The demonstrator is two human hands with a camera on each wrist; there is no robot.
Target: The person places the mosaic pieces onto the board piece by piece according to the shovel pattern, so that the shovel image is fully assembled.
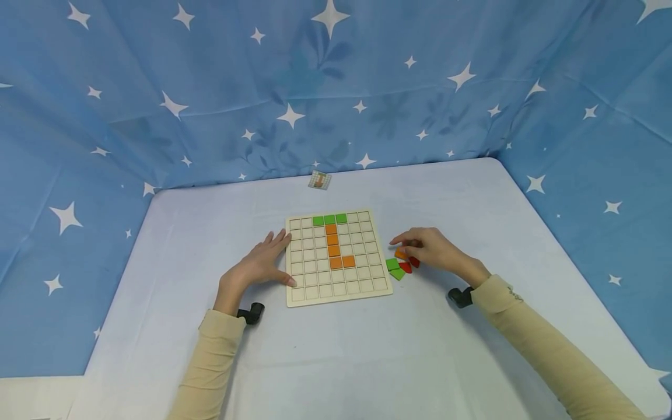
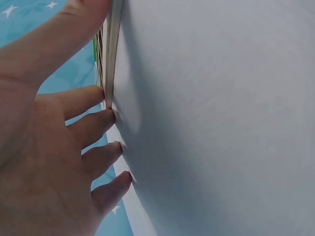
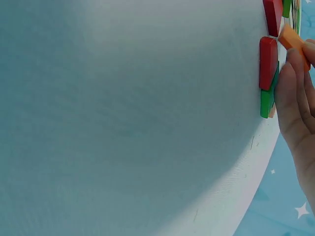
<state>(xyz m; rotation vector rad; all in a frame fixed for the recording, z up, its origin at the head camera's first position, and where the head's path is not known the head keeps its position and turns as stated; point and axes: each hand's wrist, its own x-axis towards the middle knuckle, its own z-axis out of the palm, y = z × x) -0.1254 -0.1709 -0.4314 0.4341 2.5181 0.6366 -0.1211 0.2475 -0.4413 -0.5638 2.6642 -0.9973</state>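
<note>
A pale wooden grid board (image 1: 310, 283) lies on the table. Three green tiles (image 1: 329, 220) form a row near its top, and several orange tiles (image 1: 333, 251) run down from them, with one stepping out to the right at the bottom. My left hand (image 1: 258, 262) rests at the board's left edge, fingers spread and thumb on the lower corner area. Right of the board, my right hand (image 1: 427, 248) pinches a loose orange tile (image 3: 294, 45), which is tilted in the right wrist view. Green tiles (image 1: 392, 264) and red tiles (image 3: 268, 63) lie close under and beside that hand.
A small picture card (image 1: 319, 180) showing a grid pattern lies beyond the board, near the table's back edge. The white-covered table (image 1: 346, 356) is bordered by a blue star-patterned curtain (image 1: 220, 76) at the back and sides.
</note>
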